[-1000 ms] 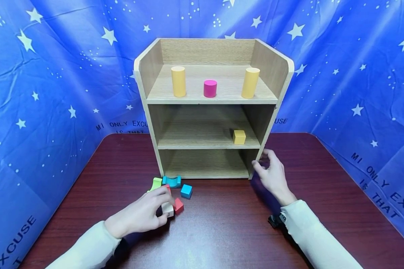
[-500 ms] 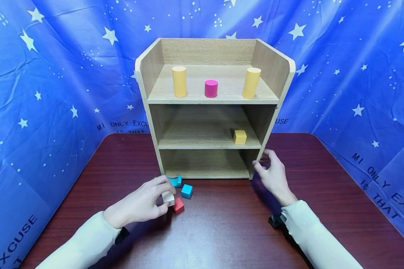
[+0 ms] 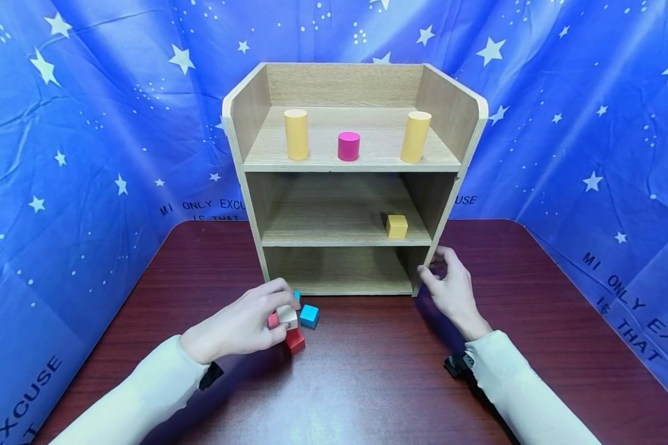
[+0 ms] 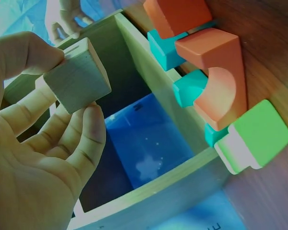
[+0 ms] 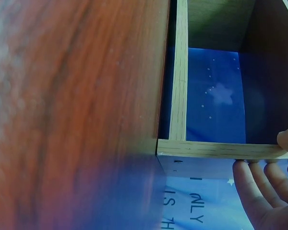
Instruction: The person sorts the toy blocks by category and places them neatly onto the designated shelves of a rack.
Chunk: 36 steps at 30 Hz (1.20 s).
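Block (image 3: 288,317), white, pinched between thumb and fingertips of left hand (image 3: 242,322), in front of shelf's (image 3: 323,168) lower left end. Right hand (image 3: 451,290) grips shelf's right side, low. Blue cube (image 3: 309,316), red piece (image 3: 295,342) lie before shelf.

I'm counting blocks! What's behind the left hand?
In the head view, bits of red arch and teal arch peek out. The left hand hides the rest, plus the green block its wrist camera shows.
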Tool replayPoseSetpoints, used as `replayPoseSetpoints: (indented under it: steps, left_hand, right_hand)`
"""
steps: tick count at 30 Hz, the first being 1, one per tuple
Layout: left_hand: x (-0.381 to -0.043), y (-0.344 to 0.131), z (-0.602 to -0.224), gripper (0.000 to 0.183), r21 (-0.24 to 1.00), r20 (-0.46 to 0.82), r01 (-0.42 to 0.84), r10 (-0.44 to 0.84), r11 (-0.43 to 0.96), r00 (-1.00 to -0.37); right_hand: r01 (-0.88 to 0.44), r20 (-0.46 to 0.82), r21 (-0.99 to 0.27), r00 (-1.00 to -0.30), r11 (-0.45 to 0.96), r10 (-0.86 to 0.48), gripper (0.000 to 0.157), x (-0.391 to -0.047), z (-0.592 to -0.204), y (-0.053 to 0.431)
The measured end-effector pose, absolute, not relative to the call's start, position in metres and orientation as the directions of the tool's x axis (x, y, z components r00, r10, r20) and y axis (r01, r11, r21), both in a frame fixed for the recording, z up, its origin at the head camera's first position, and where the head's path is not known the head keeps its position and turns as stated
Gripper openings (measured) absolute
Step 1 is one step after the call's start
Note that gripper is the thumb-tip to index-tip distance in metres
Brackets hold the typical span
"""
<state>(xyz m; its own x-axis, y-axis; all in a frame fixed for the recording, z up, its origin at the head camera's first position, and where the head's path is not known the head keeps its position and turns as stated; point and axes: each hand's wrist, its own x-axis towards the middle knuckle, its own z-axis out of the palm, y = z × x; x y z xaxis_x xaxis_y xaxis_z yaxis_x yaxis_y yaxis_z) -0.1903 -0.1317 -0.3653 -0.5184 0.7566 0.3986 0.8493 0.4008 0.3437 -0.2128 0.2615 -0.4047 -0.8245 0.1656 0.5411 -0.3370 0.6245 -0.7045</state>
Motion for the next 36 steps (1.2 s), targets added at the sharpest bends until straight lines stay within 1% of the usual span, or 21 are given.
replayPoseSetpoints:
  steps: [5,20,36]
  left_hand:
    - [-0.194,-0.125,-0.363,0.025,0.332,0.415,0.863,0.763,0.38,-0.496]
    - [-0.201,-0.108,-0.349,0.024,0.307,0.379,0.865,0.783,0.396,-0.493]
    - [-0.206,-0.095,-0.337,0.023,0.278,0.385,0.886,0.802,0.37,-0.456]
  right_hand:
    - [-0.345,0.546,-0.705,-0.822,0.62,0.163,0.037,-0.213,-0.405,0.262]
    - [-0.346,0.547,-0.703,-0.822,0.621,0.161,0.037,-0.214,-0.405,0.262]
    - [-0.334,0.542,-0.702,-0.824,0.629,0.166,0.036,-0.214,-0.406,0.263]
